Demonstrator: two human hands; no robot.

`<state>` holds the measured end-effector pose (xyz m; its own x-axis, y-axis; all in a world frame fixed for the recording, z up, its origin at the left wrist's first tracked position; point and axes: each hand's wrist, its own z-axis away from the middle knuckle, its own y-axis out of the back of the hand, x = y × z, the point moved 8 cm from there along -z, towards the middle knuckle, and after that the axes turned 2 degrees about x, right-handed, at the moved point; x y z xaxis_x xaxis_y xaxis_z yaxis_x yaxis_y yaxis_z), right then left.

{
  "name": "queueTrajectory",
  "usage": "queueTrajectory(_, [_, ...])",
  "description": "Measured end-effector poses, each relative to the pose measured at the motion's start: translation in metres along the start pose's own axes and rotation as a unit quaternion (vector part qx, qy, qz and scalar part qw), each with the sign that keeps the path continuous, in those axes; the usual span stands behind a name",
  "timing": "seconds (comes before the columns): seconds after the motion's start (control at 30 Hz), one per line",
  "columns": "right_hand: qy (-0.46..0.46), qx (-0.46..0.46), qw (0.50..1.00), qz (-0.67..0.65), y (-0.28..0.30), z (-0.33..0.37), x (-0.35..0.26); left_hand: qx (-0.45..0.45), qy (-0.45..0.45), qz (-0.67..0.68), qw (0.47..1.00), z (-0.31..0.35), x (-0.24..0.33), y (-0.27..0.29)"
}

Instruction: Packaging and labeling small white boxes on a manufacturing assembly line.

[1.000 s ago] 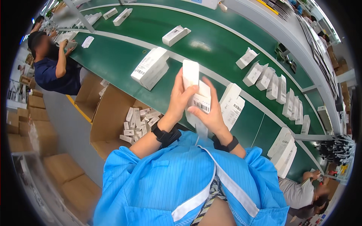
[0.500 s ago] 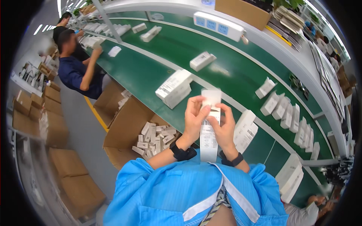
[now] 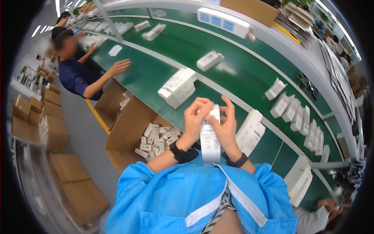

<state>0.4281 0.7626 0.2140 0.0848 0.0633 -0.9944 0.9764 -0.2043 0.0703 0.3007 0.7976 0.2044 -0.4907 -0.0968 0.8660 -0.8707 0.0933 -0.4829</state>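
Note:
A long, narrow white carton [image 3: 210, 143] with printed sides stands on end between my hands, close to the front of my blue jacket. My left hand [image 3: 197, 121] is wrapped round its upper left side, the fingers bent over the top. On the other side, my right hand [image 3: 225, 128] presses its thumb against the carton near the top, while the index finger points up. The carton's top end is partly hidden by my fingers. Left of my hands a block of white cartons [image 3: 177, 87] lies on the green bench; more white cartons [image 3: 250, 132] lie just beyond my right hand.
Below left, a large cardboard box [image 3: 122, 136] holds several small white cartons. A row of open-flapped cartons [image 3: 297, 119] stands on the green belt [image 3: 249, 84] at the right. A co-worker [image 3: 80, 74] is at the bench on the left. A power strip [image 3: 224, 22] hangs at the back.
The carton's raised top flap no longer stands up; my fingers have moved over that end. My right index finger has lifted. The co-worker's arm has stretched out over the bench.

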Motion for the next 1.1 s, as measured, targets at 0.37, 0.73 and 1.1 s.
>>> queueTrajectory(0.37, [-0.041,0.307,0.905,0.292,0.162,0.03,0.125,0.067,-0.165,-0.474,0.862,-0.026,0.079,0.138])
queueTrajectory(0.73, [-0.073,0.388,0.91,0.13,0.227,0.048,0.178,-0.098,0.089,-0.273,0.953,-0.023,-0.02,0.076])
queueTrajectory(1.1, [0.038,-0.028,0.999,0.026,-0.015,-0.023,0.021,-0.06,0.114,-0.053,0.99,-0.052,-0.027,0.007])
